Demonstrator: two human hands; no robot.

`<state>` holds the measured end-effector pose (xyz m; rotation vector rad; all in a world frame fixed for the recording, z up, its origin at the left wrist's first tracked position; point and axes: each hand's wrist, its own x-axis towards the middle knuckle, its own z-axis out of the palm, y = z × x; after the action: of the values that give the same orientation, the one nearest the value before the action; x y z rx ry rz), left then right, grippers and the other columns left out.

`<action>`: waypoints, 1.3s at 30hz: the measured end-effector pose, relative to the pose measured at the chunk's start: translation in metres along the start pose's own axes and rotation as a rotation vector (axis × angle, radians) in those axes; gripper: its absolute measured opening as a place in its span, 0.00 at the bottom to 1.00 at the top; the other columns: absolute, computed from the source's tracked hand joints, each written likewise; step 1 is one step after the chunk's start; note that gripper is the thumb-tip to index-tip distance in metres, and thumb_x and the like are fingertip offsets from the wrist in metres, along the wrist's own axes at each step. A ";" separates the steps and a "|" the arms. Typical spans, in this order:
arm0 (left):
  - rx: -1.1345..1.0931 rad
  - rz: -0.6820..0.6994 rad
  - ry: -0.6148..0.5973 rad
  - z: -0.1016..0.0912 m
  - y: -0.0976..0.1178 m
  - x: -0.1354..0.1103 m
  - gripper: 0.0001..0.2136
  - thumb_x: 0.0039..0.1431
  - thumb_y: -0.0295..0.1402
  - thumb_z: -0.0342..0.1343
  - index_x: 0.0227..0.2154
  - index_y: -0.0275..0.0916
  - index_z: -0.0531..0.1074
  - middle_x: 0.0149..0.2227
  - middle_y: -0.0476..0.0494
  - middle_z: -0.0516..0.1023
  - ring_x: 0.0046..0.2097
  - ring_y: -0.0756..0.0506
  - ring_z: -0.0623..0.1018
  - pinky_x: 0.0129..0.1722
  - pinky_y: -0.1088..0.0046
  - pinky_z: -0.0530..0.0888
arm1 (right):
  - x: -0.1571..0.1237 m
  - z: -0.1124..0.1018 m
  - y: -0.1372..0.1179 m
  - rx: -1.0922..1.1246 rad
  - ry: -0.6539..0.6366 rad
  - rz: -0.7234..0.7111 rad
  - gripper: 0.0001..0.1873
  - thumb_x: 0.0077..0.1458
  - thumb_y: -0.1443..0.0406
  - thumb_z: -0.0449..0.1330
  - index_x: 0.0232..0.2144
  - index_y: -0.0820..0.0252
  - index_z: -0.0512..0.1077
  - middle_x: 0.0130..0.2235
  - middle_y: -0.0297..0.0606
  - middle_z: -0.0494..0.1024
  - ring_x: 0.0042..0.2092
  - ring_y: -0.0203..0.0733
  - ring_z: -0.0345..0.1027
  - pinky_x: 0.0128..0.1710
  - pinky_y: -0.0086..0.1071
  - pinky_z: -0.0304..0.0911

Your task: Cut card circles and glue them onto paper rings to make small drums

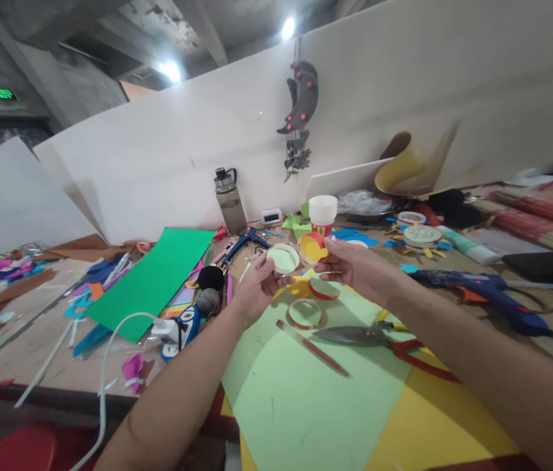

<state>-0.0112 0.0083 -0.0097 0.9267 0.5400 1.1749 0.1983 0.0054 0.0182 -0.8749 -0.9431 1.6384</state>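
Note:
My left hand pinches a shallow white-rimmed ring with a pale green face, like a slice of a paper cup. In my right hand is a similar red-edged ring with a yellow face, held close beside the first. Below them, another red-edged paper cup ring and a hollow ring lie on a light green paper sheet. A red-brown pencil and scissors with red handles rest on that sheet, the scissors partly under my right forearm.
Stacked paper cups stand behind my hands, near a water bottle. A blue hot glue gun lies at right with its cord. Green foam sheet, a power strip and a white cable are at left.

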 end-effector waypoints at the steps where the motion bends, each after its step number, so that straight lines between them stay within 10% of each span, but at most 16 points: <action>1: 0.013 0.005 -0.009 0.000 0.000 0.000 0.22 0.53 0.39 0.64 0.49 0.37 0.72 0.50 0.38 0.77 0.46 0.43 0.79 0.38 0.72 0.77 | 0.000 0.000 0.000 0.003 0.000 0.001 0.07 0.55 0.59 0.64 0.33 0.56 0.74 0.32 0.33 0.77 0.31 0.35 0.73 0.29 0.26 0.70; 39: 0.095 0.045 0.003 0.001 -0.002 -0.001 0.26 0.48 0.31 0.68 0.52 0.45 0.71 0.51 0.44 0.73 0.44 0.47 0.76 0.39 0.72 0.77 | -0.001 0.001 0.001 0.046 -0.077 -0.023 0.07 0.47 0.61 0.69 0.29 0.53 0.76 0.29 0.30 0.77 0.31 0.36 0.73 0.33 0.30 0.70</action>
<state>-0.0100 0.0065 -0.0111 1.0234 0.5842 1.1992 0.1973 0.0046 0.0180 -0.7724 -0.9607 1.6777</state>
